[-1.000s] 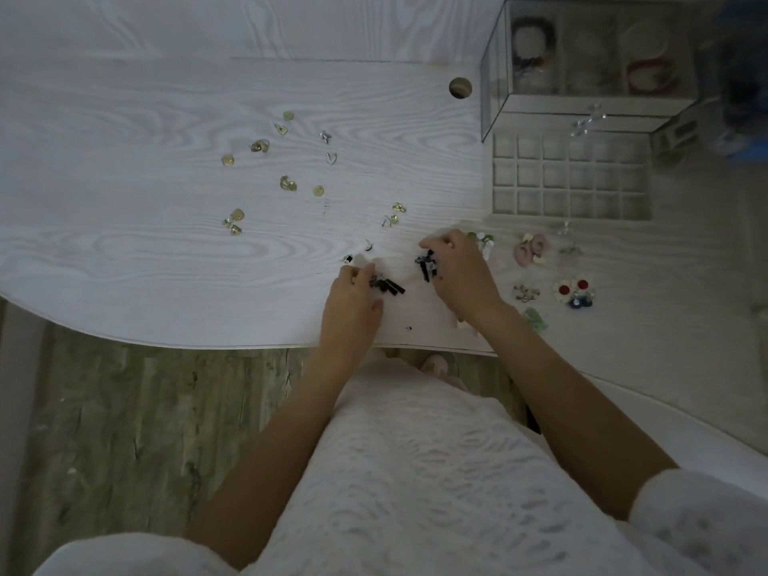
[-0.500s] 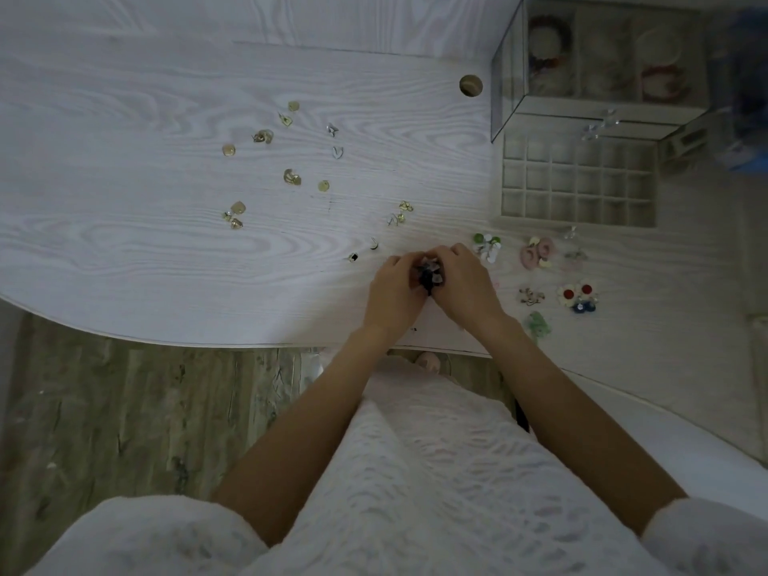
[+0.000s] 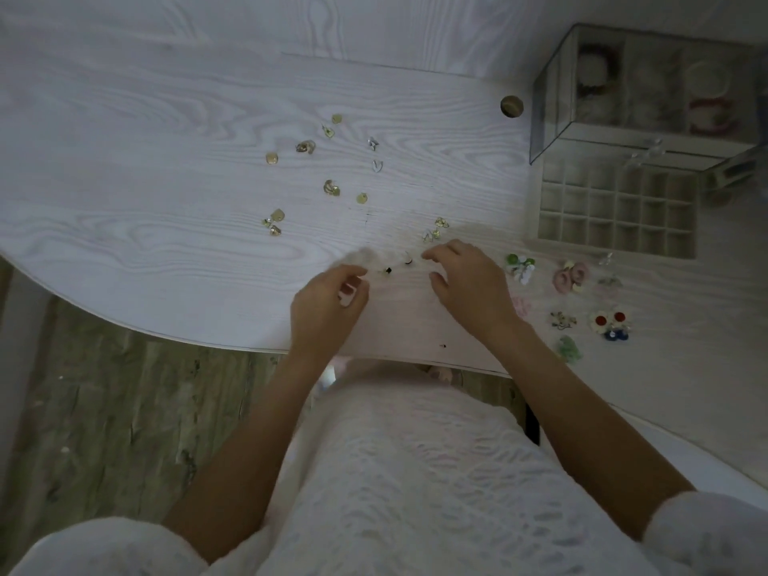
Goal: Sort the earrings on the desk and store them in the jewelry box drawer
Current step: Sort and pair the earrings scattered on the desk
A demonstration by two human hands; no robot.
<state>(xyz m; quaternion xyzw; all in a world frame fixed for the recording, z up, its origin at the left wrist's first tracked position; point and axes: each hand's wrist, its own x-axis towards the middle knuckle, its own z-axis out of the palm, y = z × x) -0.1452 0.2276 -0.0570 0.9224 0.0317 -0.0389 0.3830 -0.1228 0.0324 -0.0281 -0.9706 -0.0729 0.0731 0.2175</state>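
My left hand (image 3: 328, 301) hovers near the front of the white desk (image 3: 145, 243), fingers loosely curled, nothing visible in them. My right hand (image 3: 469, 284) is beside it with fingers spread and slightly bent over the desk. Two tiny black studs (image 3: 388, 270) (image 3: 408, 259) lie between the fingertips of both hands. The long black earrings are out of sight, possibly under my right hand. Gold earrings (image 3: 331, 187) lie scattered further back. The jewelry box (image 3: 648, 89) stands at the back right with its gridded drawer (image 3: 615, 209) pulled open.
Coloured earrings lie right of my right hand: a green-white pair (image 3: 519, 266), a pink pair (image 3: 571, 274), red-and-blue flowers (image 3: 611, 324) and a green one (image 3: 569, 349). A round cable hole (image 3: 512, 106) sits left of the box. The desk edge curves just before my lap.
My hands, joined over the black earrings half a second ago, have parted. The left went left. The black earrings are no longer visible.
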